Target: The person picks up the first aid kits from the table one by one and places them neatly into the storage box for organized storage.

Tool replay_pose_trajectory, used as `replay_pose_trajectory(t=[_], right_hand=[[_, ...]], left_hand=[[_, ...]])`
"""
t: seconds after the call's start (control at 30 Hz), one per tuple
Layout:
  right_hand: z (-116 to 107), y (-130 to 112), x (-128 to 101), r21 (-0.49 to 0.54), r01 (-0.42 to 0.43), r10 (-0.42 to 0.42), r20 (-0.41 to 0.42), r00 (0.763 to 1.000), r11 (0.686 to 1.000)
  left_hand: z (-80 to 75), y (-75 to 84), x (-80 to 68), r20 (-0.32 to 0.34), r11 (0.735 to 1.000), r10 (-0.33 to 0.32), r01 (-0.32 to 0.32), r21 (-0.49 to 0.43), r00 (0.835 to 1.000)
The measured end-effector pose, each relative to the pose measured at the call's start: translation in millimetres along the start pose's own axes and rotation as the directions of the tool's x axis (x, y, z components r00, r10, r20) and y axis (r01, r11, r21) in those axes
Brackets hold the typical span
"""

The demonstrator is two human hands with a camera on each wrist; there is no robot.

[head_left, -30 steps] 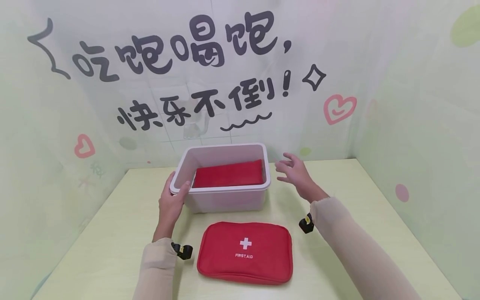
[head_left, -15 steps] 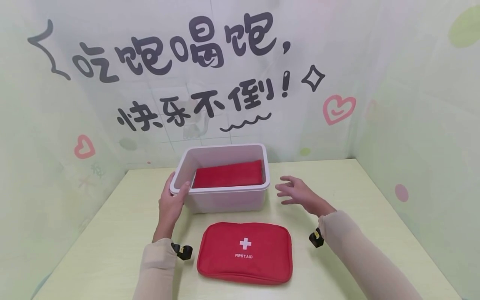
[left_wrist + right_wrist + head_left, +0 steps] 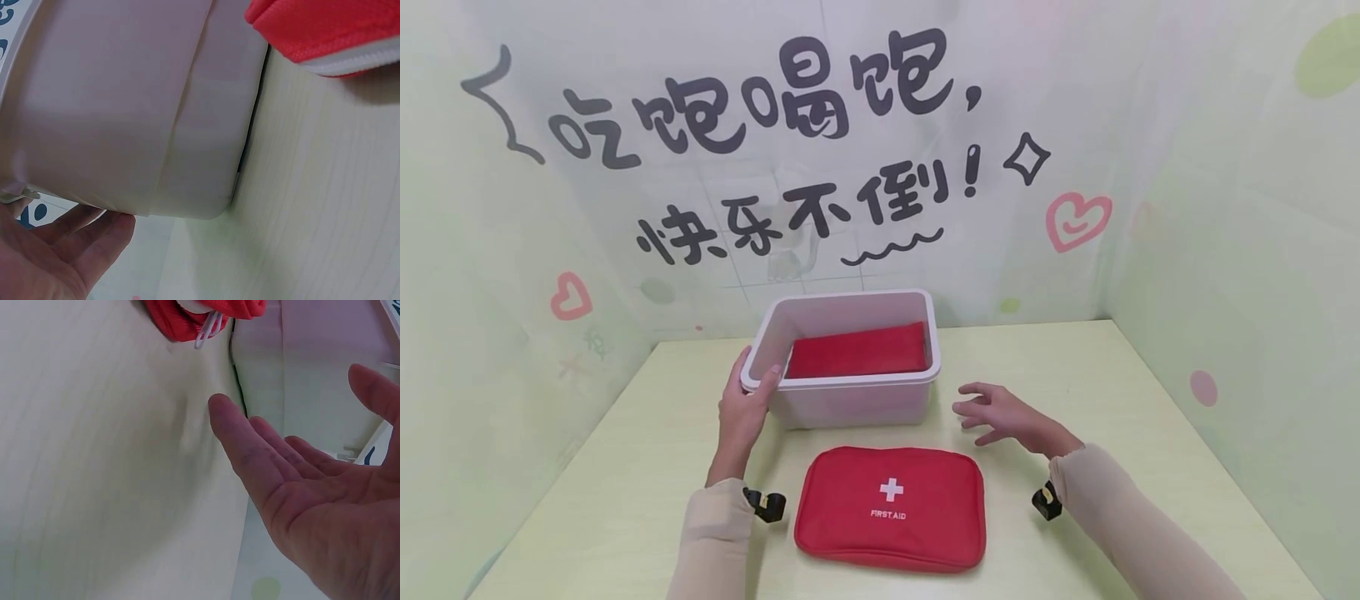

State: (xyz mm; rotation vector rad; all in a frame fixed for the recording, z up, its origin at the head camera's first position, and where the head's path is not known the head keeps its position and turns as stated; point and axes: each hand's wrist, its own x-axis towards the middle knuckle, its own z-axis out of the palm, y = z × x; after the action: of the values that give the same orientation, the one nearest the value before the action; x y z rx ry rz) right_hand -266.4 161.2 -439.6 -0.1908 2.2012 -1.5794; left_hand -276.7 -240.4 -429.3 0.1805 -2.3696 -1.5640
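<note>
A white plastic storage bin (image 3: 857,402) stands at the back of the table with a flat red item (image 3: 859,352) lying in it. At its front left corner my left hand (image 3: 743,417) grips the rim, thumb on top and fingers against the outer wall; in the left wrist view those fingers (image 3: 103,247) touch the bin wall. My right hand (image 3: 1003,417) hovers to the right of the bin, fingers spread and holding nothing. Between the arms, in front of the bin, lies a red first aid pouch (image 3: 891,533) with a white cross. Its zipper (image 3: 356,61) shows in the left wrist view.
The pale wooden table (image 3: 625,500) is bounded by a printed wall sheet (image 3: 850,208) right behind the bin. More sheeting (image 3: 1225,292) runs along the right side. A black wrist camera (image 3: 1047,500) sits under each sleeve.
My right hand has come down and toward me, a little to the right, away from the bin's upper rim. The left hand, bin and pouch have stayed in place.
</note>
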Motion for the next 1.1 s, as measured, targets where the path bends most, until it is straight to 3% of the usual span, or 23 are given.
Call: replay_pose_trajectory(t=[0.4, 0.77, 1.1], right_hand=[[4.3, 11.5, -15.0, -0.003, -0.015, 0.016, 0.161, 0.987, 1.0], [8.8, 20.7, -26.0, 0.046, 0.012, -0.023, 0.232, 0.972, 0.999], [17.8, 17.8, -32.4, -0.064, 0.057, -0.041, 0.224, 0.974, 0.996]], left_hand=[[0.4, -0.9, 0.1, 0.0, 1.0, 0.003, -0.003, -0.002, 1.0], [0.8, 0.5, -1.6, -0.006, 1.0, -0.002, 0.002, -0.006, 1.0], [2.3, 2.3, -1.4, -0.006, 1.0, -0.018, 0.018, 0.005, 1.0]])
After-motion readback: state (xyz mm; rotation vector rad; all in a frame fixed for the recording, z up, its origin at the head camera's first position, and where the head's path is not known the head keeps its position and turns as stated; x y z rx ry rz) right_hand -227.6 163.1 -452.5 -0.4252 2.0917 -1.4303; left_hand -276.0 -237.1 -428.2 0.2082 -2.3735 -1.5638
